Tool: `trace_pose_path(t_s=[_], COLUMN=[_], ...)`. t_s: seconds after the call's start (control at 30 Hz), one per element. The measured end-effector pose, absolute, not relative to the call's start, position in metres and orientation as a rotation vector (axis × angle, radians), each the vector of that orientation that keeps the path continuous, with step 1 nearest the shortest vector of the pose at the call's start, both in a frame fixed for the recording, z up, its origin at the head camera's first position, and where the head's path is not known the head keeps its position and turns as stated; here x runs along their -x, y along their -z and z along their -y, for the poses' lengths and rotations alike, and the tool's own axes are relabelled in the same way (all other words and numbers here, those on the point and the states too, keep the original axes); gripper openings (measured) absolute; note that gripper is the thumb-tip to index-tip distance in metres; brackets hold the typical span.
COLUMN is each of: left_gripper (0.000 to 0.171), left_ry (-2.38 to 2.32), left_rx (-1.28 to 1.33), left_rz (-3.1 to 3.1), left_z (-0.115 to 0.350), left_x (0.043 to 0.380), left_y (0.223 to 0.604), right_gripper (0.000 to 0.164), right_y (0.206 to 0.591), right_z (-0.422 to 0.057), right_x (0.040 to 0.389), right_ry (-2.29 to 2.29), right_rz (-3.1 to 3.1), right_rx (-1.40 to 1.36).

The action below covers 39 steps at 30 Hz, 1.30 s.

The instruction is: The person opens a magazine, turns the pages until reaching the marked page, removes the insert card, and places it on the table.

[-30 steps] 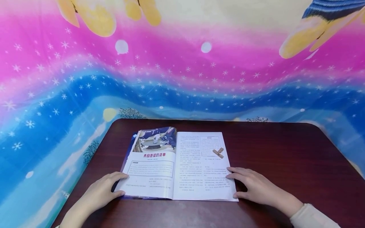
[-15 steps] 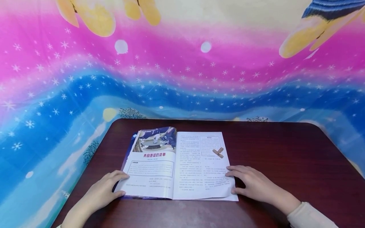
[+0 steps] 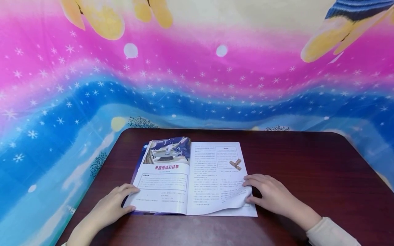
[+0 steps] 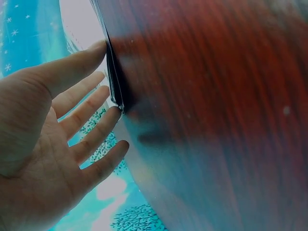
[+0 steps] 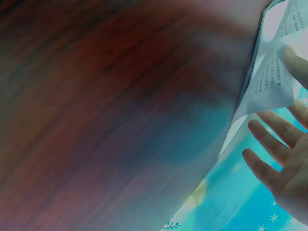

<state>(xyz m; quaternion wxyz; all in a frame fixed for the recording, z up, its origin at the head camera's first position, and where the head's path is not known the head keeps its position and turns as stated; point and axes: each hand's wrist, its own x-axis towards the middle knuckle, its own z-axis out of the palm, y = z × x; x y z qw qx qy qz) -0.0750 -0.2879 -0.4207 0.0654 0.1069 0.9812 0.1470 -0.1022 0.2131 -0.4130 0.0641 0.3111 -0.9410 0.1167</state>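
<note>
Head: magazine on dark table, snowflake backdrop.

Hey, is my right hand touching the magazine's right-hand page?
Touching. The right wrist view shows the right hand with its thumb on the page, which bends up around the thumb tip, lifted off the sheet beneath.

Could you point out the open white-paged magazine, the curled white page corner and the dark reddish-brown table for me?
Open white-paged magazine (image 3: 188,180): head view, near its central fold.
Curled white page corner (image 5: 272,85): right wrist view, on the raised printed paper.
Dark reddish-brown table (image 3: 301,164): head view, on its bare top.
</note>
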Motion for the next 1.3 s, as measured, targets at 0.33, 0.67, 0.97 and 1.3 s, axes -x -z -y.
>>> trace_pose_path(t_s=[0.33,0.67,0.97,1.3], left_gripper=[0.053,0.043,0.040,0.043], left_ry=[-0.457,-0.584,-0.806,-1.078], left_rx=[-0.270,-0.395,-0.541,-0.810], left_rz=[-2.927,-3.009,-3.014,-2.907], left_z=[0.285,0.251,0.201,0.153], left_x=[0.075,0.056,0.049,0.058], left_y=[0.411,0.397,0.395,0.385], right_gripper=[0.042,0.039,0.042,0.040], right_y=[0.408,0.389,0.372,0.359], right_z=[-0.205,-0.198,-0.189,-0.176], right_x=[0.104,0.103,0.103,0.101], right_ry=[-0.394,-0.448,-0.484,-0.497], right_rz=[2.730,2.664,2.571,2.533], right_rx=[-0.847,-0.817,-0.858,-0.845])
